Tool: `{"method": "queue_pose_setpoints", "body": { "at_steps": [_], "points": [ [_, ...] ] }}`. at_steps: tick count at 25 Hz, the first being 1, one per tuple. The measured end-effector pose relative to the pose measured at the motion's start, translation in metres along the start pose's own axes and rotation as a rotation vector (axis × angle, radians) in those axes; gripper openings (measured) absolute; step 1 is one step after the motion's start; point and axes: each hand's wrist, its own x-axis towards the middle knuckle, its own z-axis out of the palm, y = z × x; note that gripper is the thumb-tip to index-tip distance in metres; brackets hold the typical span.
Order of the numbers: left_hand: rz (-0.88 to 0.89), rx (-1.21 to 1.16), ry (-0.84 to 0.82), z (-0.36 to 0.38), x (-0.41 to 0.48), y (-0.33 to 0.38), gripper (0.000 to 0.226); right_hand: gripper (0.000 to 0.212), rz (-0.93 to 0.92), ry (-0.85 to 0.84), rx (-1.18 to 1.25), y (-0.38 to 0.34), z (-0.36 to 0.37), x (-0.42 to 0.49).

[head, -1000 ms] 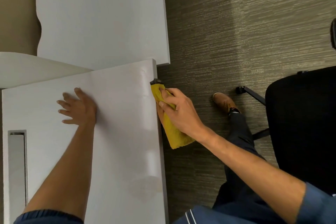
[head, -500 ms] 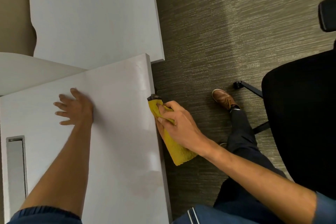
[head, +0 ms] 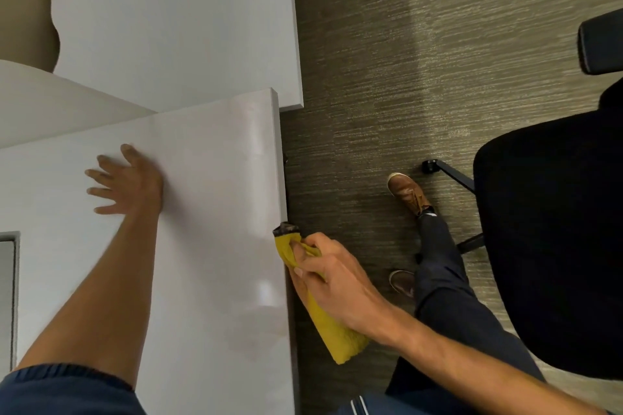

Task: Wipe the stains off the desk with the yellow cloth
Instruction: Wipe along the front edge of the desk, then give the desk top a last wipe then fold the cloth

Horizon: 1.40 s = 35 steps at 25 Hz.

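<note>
The white desk [head: 209,199] fills the left half of the view. My right hand [head: 337,280] grips the yellow cloth [head: 337,333] and presses it against the desk's right side edge, about halfway down. The cloth's top end is dark and soiled where it meets the edge, and its lower end hangs free below my hand. My left hand [head: 128,182] lies flat on the desk top with its fingers spread, holding nothing. A faint smear shows on the desk top near the right edge, below the cloth.
A second white desk [head: 175,17] adjoins at the back. A grey cable slot [head: 6,296] sits at the desk's left. A black office chair [head: 553,246] stands on the carpet at right, close to my legs and brown shoes [head: 408,194].
My right hand has slid the cloth along the desk's side edge toward me, away from the far corner. The left hand has stayed flat on the top.
</note>
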Motion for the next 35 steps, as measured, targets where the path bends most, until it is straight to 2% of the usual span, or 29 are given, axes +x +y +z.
{"method": "queue_pose_setpoints", "body": {
  "at_steps": [5, 8, 13, 15, 18, 23, 26, 30, 32, 35],
  "points": [
    [-0.002, 0.001, 0.004, 0.000, 0.002, 0.000, 0.078, 0.025, -0.019, -0.119, -0.096, 0.000, -0.003, -0.016],
    [0.007, -0.005, 0.001, 0.000, 0.001, -0.002, 0.081, 0.023, -0.027, -0.252, -0.127, -0.002, -0.006, -0.027],
    [0.009, -0.011, -0.005, -0.003, -0.004, -0.002, 0.079, 0.018, 0.058, -0.531, 0.117, -0.015, -0.045, -0.021],
    [0.011, -0.013, -0.016, -0.003, -0.007, -0.001, 0.078, 0.026, 0.043, -0.599, 0.204, -0.037, -0.062, -0.003],
    [0.022, -0.029, -0.014, -0.006, -0.012, -0.001, 0.076, 0.036, -0.070, -0.531, 0.138, -0.075, -0.072, 0.033],
    [0.040, -0.055, -0.014, -0.008, -0.015, 0.000, 0.075, 0.038, -0.356, -0.228, -0.240, -0.119, -0.046, 0.091],
    [0.041, -0.061, -0.006, -0.006, -0.015, -0.002, 0.074, 0.049, -0.357, -0.117, -0.443, -0.123, -0.014, 0.109],
    [0.042, -0.137, 0.005, -0.006, -0.009, -0.006, 0.063, 0.062, -0.334, -0.049, -0.672, -0.109, 0.015, 0.114],
    [0.045, -0.262, 0.019, -0.008, -0.011, -0.008, 0.057, 0.062, -0.336, -0.044, -0.720, -0.102, 0.020, 0.116],
    [0.059, -0.540, -0.001, -0.024, -0.020, -0.007, 0.051, 0.049, -0.332, -0.072, -0.807, -0.096, 0.022, 0.121]
  ]
}}
